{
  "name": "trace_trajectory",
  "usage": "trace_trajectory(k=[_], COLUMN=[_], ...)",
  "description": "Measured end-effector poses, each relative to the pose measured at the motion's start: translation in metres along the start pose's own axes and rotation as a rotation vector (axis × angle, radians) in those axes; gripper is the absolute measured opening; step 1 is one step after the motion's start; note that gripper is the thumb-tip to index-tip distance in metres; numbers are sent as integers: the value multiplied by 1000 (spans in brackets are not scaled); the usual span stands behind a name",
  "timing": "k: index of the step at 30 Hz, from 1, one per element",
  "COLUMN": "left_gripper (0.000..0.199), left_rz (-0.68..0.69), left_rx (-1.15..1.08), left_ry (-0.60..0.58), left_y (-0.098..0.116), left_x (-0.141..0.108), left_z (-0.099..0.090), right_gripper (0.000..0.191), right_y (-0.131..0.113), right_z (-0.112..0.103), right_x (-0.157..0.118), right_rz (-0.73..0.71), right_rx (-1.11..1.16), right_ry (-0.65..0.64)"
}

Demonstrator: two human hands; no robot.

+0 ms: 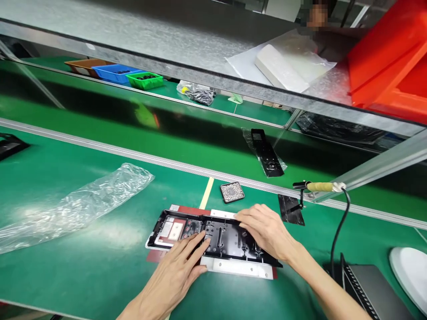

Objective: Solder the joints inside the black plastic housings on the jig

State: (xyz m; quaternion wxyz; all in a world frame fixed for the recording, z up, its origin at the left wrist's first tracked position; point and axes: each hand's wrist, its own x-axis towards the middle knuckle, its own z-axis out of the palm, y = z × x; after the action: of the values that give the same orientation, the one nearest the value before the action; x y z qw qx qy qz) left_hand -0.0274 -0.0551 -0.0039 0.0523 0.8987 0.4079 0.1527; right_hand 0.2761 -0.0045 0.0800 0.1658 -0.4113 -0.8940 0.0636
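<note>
A long black plastic housing lies in a white and dark red fixture on the green table. The housing's left end frames a rectangular opening. My left hand rests on the near edge and middle of the housing, fingers spread. My right hand lies over the right part, its fingers reaching across the far edge and hiding some of the inside. Just beyond the fixture sits a small square dish of tiny metallic pieces.
Clear plastic wrap lies left. A yellow-handled tool with a black cable is at the right post, above a black box and white round object. A metal shelf holds a red bin. A person is behind.
</note>
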Motion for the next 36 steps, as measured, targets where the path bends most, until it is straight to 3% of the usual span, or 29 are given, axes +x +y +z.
trace_trajectory(k=[4, 8, 16, 23, 26, 29, 32, 36], left_gripper=[55, 54, 54, 52, 44, 30, 27, 22], left_rz=[7, 18, 38, 23, 30, -7, -57, -56], left_rx=[-16, 1, 12, 15, -7, -103, -188, -198], left_ry=[39, 59, 115, 121, 111, 114, 36, -16], left_y=[-3, -4, -7, -7, -11, -15, -21, -35], left_x=[0, 1, 2, -2, 5, 34, 86, 164], left_z=[1, 1, -2, 5, -5, -24, -35, -16], right_gripper=[29, 40, 44, 43, 46, 47, 45, 42], right_y=[-19, -48, -60, -60, -59, -55, -51, -47], right_z=[6, 29, 66, 70, 68, 64, 60, 58], right_x=[-54, -84, -85, -87, -90, -95, -101, -109], right_rz=[268, 469, 548, 568, 544, 513, 505, 452], right_rx=[-44, -189, -215, -198, -185, -180, -183, -182], right_ry=[328, 340, 475, 512, 499, 514, 592, 643])
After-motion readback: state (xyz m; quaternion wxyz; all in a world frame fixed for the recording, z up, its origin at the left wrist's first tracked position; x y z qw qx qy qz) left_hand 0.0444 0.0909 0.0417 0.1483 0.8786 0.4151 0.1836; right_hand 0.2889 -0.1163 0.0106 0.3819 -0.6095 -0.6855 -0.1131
